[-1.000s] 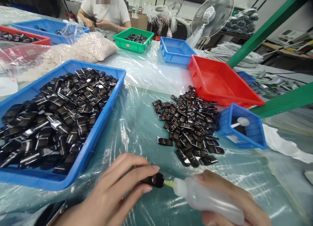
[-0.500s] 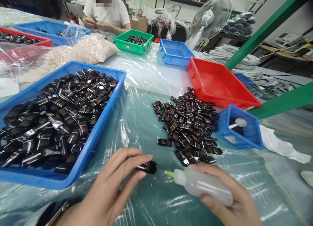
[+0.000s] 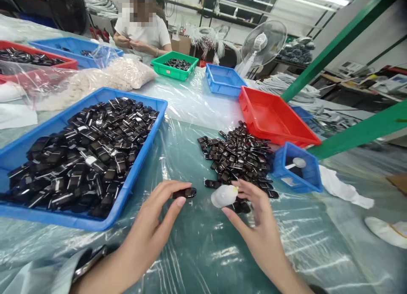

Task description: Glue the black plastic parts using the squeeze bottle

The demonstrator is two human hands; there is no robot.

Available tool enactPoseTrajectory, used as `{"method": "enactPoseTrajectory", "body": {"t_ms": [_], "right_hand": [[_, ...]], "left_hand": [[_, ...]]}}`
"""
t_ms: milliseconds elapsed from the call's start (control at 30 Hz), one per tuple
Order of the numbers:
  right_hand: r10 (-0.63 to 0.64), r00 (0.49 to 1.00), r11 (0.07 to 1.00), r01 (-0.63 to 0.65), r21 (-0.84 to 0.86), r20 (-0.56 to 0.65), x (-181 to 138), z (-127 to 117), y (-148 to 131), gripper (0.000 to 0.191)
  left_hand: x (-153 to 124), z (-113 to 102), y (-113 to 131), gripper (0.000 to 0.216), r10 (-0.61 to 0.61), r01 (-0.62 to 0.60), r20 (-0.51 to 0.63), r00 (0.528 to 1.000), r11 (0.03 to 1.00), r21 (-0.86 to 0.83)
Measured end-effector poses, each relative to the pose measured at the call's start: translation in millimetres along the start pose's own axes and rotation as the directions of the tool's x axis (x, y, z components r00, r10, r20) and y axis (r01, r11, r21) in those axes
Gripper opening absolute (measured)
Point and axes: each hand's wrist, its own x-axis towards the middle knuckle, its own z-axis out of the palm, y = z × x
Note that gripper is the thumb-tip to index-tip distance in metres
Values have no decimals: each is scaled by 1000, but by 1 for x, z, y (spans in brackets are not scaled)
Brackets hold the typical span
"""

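Note:
My left hand pinches a small glossy black plastic piece between thumb and fingertips, just above the table. Across from it, my right hand has its thumb and fingers at either side of a whitish squeeze bottle. The bottle is tilted, its yellow tip on the right beside my index finger. Behind the bottle spreads a loose pile of similar black pieces, partly hidden by it and my right hand. To the left, a large blue tray is heaped with such pieces.
A red tray and a small blue bin holding a white spoon-like tool stand right of the pile. Farther back are a green tray, a blue tray and a bag of pale pellets. A person sits across. Green posts edge the right.
Both hands have moved farther from me. The squeeze bottle has turned: its tip pointed left at the black piece and now points right. The view has tilted up slightly.

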Motion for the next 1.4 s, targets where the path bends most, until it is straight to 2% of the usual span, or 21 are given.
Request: {"method": "enactPoseTrajectory", "body": {"t_ms": [67, 133, 167, 233, 267, 300, 467, 600, 733, 800, 867, 900, 933, 967, 1033, 1067, 1100, 1267, 1400], "right_hand": [[-144, 988, 989, 141, -50, -64, -9, -3, -4, 44], [-347, 938, 930, 347, -120, 21, -13, -4, -12, 32], [-447, 888, 873, 459, -164, 105, -13, -2, -17, 30], [-604, 718, 664, 694, -280, 346, -7, 6, -28, 36], [-598, 698, 631, 713, -306, 395, -1, 12, -33, 38], [-581, 692, 616, 718, -323, 429, 4, 18, -36, 38], [-507, 731, 694, 660, -286, 457, 23, 40, -40, 35], [-445, 802, 831, 536, -150, 399, 19, 34, -41, 29], [-273, 909, 962, 255, 100, 314, 16, 16, -47, 17], [-158, 940, 970, 90, 226, 304, 17, 8, -51, 12], [-72, 942, 943, -43, 331, 328, 18, 3, -54, 8], [-18, 934, 898, -142, 416, 356, 18, 1, -56, 8], [45, 916, 812, -267, 519, 400, 18, 0, -57, 8], [113, 882, 677, -405, 614, 457, 18, 0, -59, 9], [212, 774, 316, -631, 708, 596, 18, 1, -62, 11], [231, 726, 173, -686, 707, 648, 18, 2, -64, 12], [237, 699, 99, -708, 699, 674, 18, 4, -65, 12], [211, 663, -36, -729, 684, 718, 17, 10, -64, 15], [152, 618, -120, -763, 635, 771, 13, 15, -60, 21]], "left_hand": [[-1, -1, 0, 23, 5, -5, 8, 1000, 1000, -16], [-2, -2, 0, 24, 36, -35, 11, 999, 999, -34], [-3, -2, 0, 25, 56, -55, 16, 998, 998, -40], [-3, -3, 0, 27, 98, -97, 27, 995, 994, -42], [-4, -2, 0, 27, 114, -113, 29, 993, 993, -39], [-4, -2, 0, 27, 127, -125, 29, 992, 991, -37], [-5, -1, -2, 28, 162, -161, 19, 987, 986, -43], [-9, -2, -2, 29, 182, -182, 10, 983, 982, -51], [-13, -4, -1, 32, 213, -212, 31, 977, 977, -36], [-13, -4, 0, 32, 231, -231, 46, 972, 973, -15], [-13, -5, 0, 30, 269, -270, 58, 961, 963, 14], [-13, -5, -1, 29, 289, -291, 63, 955, 956, 29], [-14, -5, -1, 27, 311, -314, 67, 948, 948, 46], [-14, -4, -2, 27, 332, -337, 71, 940, 940, 62], [-15, -4, -2, 27, 374, -381, 88, 923, 920, 95], [-16, -4, -3, 27, 393, -402, 96, 914, 909, 106], [-16, -4, -3, 27, 412, -422, 103, 906, 900, 113], [-14, -6, 0, 25, 465, -473, 89, 881, 872, 124], [-12, -6, -1, 24, 574, -576, 68, 816, 798, 179]]}}
